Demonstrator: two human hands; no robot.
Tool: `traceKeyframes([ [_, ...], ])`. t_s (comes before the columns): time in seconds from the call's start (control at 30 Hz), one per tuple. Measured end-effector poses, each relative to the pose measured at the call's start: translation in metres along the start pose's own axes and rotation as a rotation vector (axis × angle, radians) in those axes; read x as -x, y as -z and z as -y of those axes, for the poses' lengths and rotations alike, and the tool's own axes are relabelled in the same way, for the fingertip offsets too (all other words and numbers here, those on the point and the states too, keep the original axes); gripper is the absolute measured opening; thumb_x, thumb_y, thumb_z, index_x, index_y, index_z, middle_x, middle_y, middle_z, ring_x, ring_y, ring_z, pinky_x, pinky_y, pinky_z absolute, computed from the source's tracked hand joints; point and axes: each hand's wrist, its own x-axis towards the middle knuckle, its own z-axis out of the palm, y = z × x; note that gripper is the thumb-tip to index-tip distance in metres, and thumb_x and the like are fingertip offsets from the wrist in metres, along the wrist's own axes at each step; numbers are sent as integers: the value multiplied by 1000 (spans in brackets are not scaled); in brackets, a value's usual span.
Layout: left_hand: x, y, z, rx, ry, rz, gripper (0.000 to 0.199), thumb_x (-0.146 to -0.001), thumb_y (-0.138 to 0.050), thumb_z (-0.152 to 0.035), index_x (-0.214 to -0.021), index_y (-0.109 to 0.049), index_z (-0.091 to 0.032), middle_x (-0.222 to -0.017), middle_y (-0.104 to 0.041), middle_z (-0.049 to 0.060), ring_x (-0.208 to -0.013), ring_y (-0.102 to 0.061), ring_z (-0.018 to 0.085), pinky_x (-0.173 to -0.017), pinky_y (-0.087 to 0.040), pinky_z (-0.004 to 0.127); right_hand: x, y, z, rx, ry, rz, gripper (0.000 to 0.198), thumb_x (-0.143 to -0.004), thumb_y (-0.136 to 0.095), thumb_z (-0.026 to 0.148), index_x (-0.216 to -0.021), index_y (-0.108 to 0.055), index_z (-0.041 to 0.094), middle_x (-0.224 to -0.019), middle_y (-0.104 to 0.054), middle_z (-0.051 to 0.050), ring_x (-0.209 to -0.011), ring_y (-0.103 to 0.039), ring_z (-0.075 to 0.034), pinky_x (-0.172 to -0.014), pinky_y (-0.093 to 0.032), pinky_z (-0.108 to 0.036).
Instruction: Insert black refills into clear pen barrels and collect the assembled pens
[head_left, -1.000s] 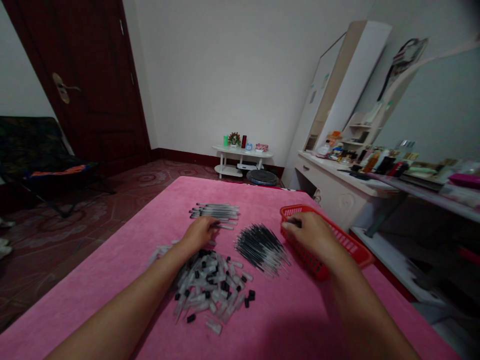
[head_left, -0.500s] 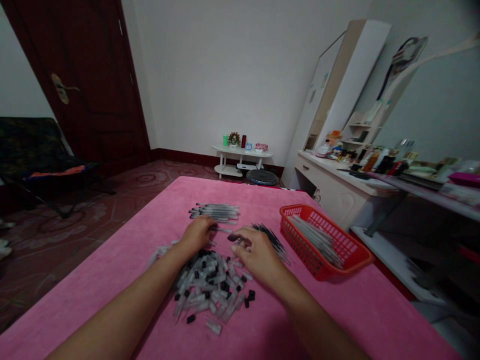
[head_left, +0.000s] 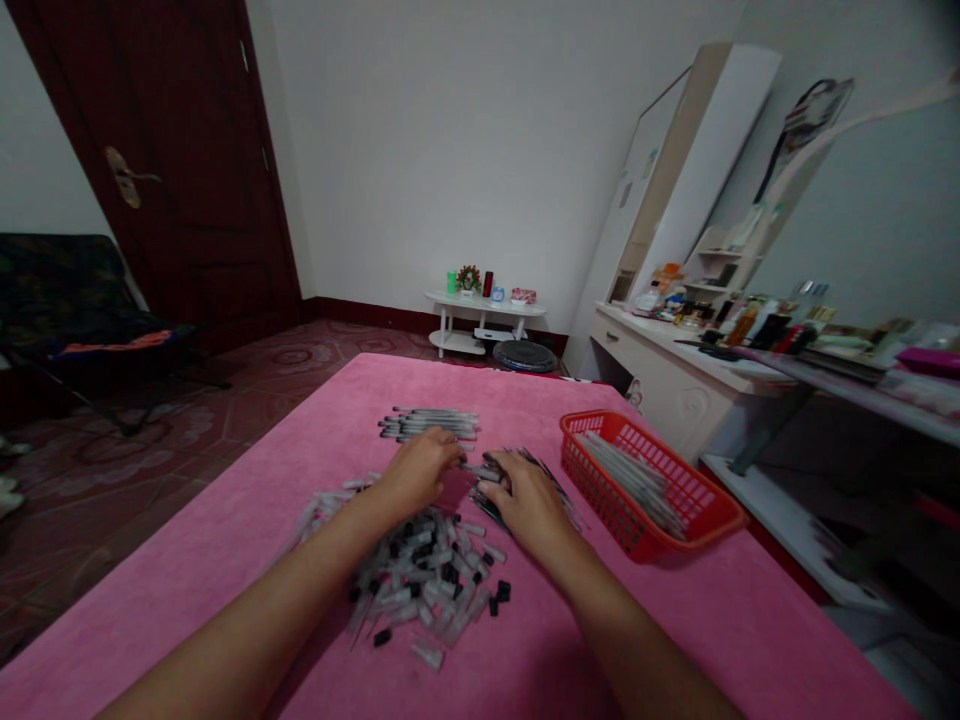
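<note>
In the head view my left hand (head_left: 424,470) and my right hand (head_left: 529,495) are close together over the pink cloth. A slim pale pen (head_left: 474,469) spans the gap between them. My left fingers pinch one end, and my right fingers close around the other end, which they partly hide. Below my hands lies a loose pile of clear pen caps and small black plugs (head_left: 427,565). Just beyond my left hand, finished-looking pens with dark ends (head_left: 427,422) lie side by side. Thin dark refills (head_left: 559,485) spread out beside and partly under my right hand.
A red plastic basket (head_left: 652,545) holding long pale pen barrels (head_left: 634,480) stands at the right on the pink-covered table (head_left: 315,640). Further right is a white dresser (head_left: 675,370) crowded with bottles. A low white stand (head_left: 457,340) is by the far wall, and a folding chair (head_left: 75,300) at left.
My left hand has moved right, towards my right hand. My right hand has shifted slightly right, its fingers now lower and closed at the pen's end.
</note>
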Motion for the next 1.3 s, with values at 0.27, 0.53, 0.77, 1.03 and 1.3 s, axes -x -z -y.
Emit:
traceKeyframes([
  [0.27,-1,9,-14,-203,-228,-38,19,-87,-44,-20,-94,-61,-17,-84,-59,6,-81,-50,19,-74,-36,32,-3,-8,-6,-572,-337,229,35,-85,-41,40,-59,-49,17,-47,-41,5,-36,-31,-7,-39,-24,-20],
  [0.53,3,13,-13,-138,-190,65,21,-73,-47,-9,-83,-63,-18,-75,-62,5,-73,-53,18,-63,-31,28,-2,-4,-4,-459,-70,209,31,-78,-54,31,-51,-50,15,-46,-40,5,-44,-36,-7,-44,-23,-20],
  [0.77,5,11,12,103,137,96,17,-75,-47,-16,-59,-55,-18,-54,-53,0,-55,-47,14,-53,-24,26,0,14,-1,124,217,-20,16,-83,-54,24,-80,-69,20,-83,-69,-5,-79,-60,-16,-72,-38,-24],
  [1.03,-1,10,35,1177,475,-358,20,-80,-55,-35,-84,-48,-17,-65,-58,-2,-54,-53,10,-57,-44,23,4,-6,0,-149,56,119,17,-74,-63,26,-88,-71,21,-77,-71,-3,-68,-61,-16,-62,-42,-23],
  [1.3,-4,9,11,1780,519,-396,8,-82,-54,-9,-82,-48,-14,-109,-64,13,-102,-62,22,-96,-44,41,5,-22,10,-610,-71,172,23,-79,-52,31,-74,-66,14,-69,-66,-3,-59,-59,-13,-55,-43,-22],
])
